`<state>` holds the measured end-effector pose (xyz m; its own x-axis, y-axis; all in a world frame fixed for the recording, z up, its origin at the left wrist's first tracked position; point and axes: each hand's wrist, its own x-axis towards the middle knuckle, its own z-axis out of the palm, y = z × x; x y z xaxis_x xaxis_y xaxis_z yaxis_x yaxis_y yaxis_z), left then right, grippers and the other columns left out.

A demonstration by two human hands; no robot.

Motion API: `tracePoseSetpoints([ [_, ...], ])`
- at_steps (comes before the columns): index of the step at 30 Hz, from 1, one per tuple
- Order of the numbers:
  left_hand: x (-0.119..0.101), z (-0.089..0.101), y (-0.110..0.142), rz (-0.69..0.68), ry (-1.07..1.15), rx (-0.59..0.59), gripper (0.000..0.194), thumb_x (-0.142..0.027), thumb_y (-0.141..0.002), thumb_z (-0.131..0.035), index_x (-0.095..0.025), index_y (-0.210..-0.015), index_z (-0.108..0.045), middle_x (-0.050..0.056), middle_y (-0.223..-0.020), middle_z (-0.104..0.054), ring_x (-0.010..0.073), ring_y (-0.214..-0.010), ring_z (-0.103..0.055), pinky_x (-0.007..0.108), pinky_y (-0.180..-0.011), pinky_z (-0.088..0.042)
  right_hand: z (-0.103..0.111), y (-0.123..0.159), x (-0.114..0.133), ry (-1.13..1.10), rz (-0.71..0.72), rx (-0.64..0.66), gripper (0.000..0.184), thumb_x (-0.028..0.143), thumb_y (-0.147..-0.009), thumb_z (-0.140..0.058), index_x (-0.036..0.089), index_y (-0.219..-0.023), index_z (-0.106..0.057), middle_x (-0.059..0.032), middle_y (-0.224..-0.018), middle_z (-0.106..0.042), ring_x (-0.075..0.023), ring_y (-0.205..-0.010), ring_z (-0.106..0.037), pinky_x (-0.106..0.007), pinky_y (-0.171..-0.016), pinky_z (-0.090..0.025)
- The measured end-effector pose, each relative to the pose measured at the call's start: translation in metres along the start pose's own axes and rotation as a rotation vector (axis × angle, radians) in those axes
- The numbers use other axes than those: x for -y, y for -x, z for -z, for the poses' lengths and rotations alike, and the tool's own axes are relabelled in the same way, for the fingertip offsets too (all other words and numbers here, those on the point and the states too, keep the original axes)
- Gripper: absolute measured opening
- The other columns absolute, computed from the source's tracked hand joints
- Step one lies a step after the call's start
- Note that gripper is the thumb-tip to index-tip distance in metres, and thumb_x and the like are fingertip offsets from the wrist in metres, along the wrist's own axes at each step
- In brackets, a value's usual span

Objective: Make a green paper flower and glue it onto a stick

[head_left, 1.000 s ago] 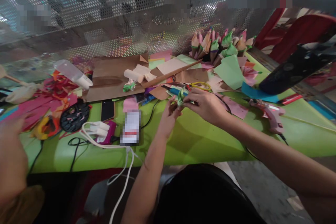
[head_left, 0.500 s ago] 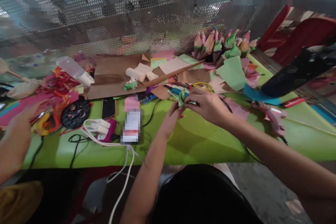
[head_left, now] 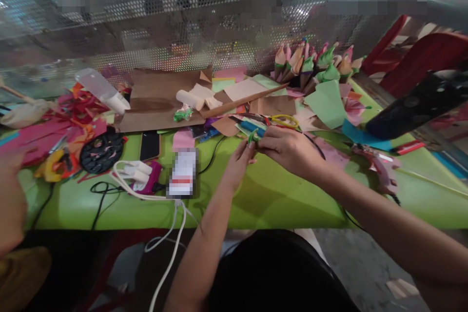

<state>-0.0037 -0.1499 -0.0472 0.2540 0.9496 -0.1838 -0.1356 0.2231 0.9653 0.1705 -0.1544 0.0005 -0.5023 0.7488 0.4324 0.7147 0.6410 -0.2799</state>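
Note:
Between my two hands, above the green tabletop (head_left: 292, 200), is a small curled green paper piece (head_left: 253, 135) with pale stripes. My left hand (head_left: 239, 157) pinches it from below and the left. My right hand (head_left: 288, 148) has its fingers closed at the paper's right side, the fingertips partly hidden. Behind my hands lie a yellow-handled tool (head_left: 283, 120) and a blue-handled tool (head_left: 252, 128). Finished-looking paper cones (head_left: 307, 64) with swirled green, pink and peach tops stand at the back right.
A pink glue gun (head_left: 382, 165) and a dark bottle (head_left: 409, 102) are on the right. Phone (head_left: 184, 173), white cables (head_left: 171, 253) and a purple power strip (head_left: 148, 180) lie left. Brown cardboard (head_left: 157, 92) and paper scraps fill the back. Another person's arm (head_left: 10, 204) reaches in at far left.
The green paper piece has turned between my fingers and looks lower and more curled. The other person's arm has shifted left; the view has swung slightly.

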Motion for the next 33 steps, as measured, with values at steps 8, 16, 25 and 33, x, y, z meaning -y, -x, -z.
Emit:
tracePoseSetpoints([
  [8,-0.001,-0.002,-0.001,0.035,0.009,-0.052,0.034,-0.044,-0.091,-0.064,-0.027,-0.12,-0.07,0.006,-0.136,-0.068,0.0273,-0.124,-0.063,0.041,-0.094,-0.059,-0.001,0.0,0.001,-0.03,-0.029,-0.011,0.024,0.014,-0.096,-0.055,0.022,-0.096,-0.078,-0.0066,-0.092,-0.074,-0.0193,-0.084,-0.068,-0.027,-0.071,-0.046],
  [16,0.0,-0.002,-0.001,-0.013,0.012,-0.009,0.041,-0.052,-0.093,-0.062,-0.026,-0.123,-0.069,0.008,-0.128,-0.071,0.0262,-0.123,-0.063,0.04,-0.096,-0.059,0.002,-0.001,-0.001,-0.11,-0.066,0.02,0.027,0.017,-0.098,-0.051,0.023,-0.098,-0.078,-0.0068,-0.096,-0.076,-0.0197,-0.086,-0.071,-0.028,-0.074,-0.05],
  [25,0.004,0.0,-0.001,-0.071,-0.041,0.019,0.052,-0.061,-0.092,-0.059,-0.026,-0.131,-0.065,0.009,-0.133,-0.068,0.0256,-0.122,-0.064,0.038,-0.094,-0.059,-0.003,0.002,-0.001,-0.128,-0.188,-0.05,0.012,0.015,-0.09,-0.062,0.02,-0.097,-0.07,-0.0042,-0.089,-0.076,-0.0169,-0.075,-0.07,-0.025,-0.066,-0.048],
  [33,0.0,-0.001,0.0,-0.061,-0.036,-0.005,0.051,-0.062,-0.092,-0.059,-0.025,-0.126,-0.067,0.009,-0.133,-0.069,0.0255,-0.119,-0.064,0.039,-0.094,-0.059,-0.001,0.011,-0.002,-0.113,-0.149,-0.107,0.018,0.015,-0.092,-0.058,0.022,-0.097,-0.075,-0.0051,-0.094,-0.079,-0.0195,-0.085,-0.074,-0.028,-0.073,-0.054],
])
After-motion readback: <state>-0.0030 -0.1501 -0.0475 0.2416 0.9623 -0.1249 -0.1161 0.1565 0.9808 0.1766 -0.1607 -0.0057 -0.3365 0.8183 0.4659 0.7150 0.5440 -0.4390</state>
